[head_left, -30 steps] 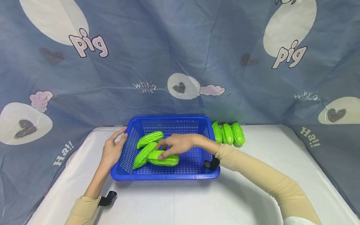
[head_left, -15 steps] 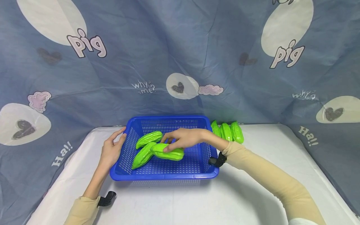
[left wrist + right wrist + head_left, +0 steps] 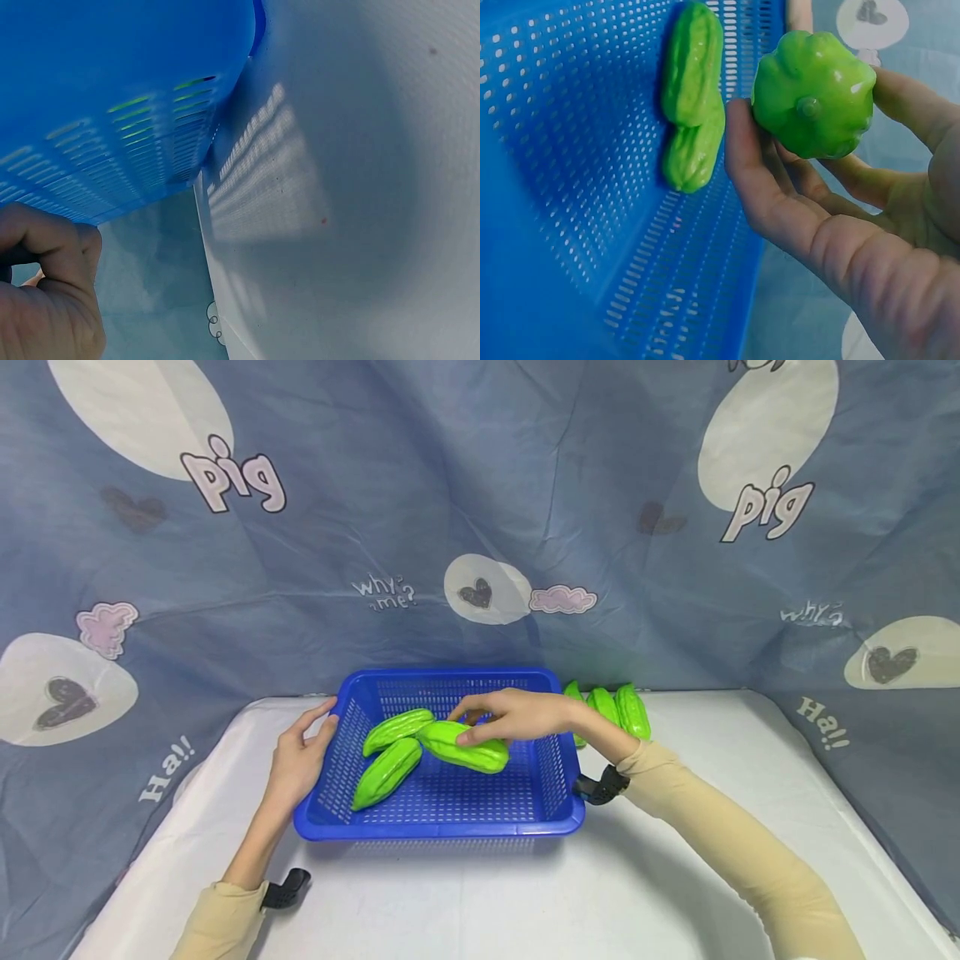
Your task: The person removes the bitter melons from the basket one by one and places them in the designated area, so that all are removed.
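Green gourd (image 3: pixel 461 752) sits pinched in the right grip (image 3: pixel 517 714), thumb on the near side and fingers on the far side, above the floor of the blue basket (image 3: pixel 438 831). Over the last second it has come up and rightward from beside its neighbours, so the hold looks secure and the lift seems well under way; whether its left end touches the farther neighbour, I cannot tell. Two loose gourds (image 3: pixel 387 774) lie in the basket, left of this grip. Farther left, the left grip (image 3: pixel 298 758) rests at the basket's rim; whether it clasps it, I cannot tell. Three more gourds (image 3: pixel 633 713) lie right of the right grip, just outside the basket, on the white table (image 3: pixel 510 902). Beyond both grips hangs a blue-grey cloth (image 3: pixel 375 510) printed with hearts and lettering.
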### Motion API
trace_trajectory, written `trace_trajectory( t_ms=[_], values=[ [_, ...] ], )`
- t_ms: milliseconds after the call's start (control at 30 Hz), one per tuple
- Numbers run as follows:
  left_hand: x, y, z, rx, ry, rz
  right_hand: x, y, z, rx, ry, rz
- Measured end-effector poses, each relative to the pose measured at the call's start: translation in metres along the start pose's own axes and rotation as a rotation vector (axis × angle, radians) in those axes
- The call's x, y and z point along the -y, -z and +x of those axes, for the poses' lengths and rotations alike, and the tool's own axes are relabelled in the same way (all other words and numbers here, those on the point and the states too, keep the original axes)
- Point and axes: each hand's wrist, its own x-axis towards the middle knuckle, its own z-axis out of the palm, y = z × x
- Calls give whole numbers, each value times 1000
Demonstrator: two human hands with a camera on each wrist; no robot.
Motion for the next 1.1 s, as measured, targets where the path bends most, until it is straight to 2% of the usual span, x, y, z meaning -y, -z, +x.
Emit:
trace_trajectory(
  t_ms=[300, 667, 933, 1100],
  values=[
    [3, 0, 0, 2, -6, 5, -8, 6, -14, -60, -13, 24],
    [2, 0, 0, -6, -29, 14, -30, 13, -35, -125, -62, 196],
    [1, 0, 1, 6, -23, 12, -46, 16, -48, -193, -114, 250],
    [2, -1, 0, -1, -23, 25, -55, 18, -53, -243, -114, 280]
  ],
)
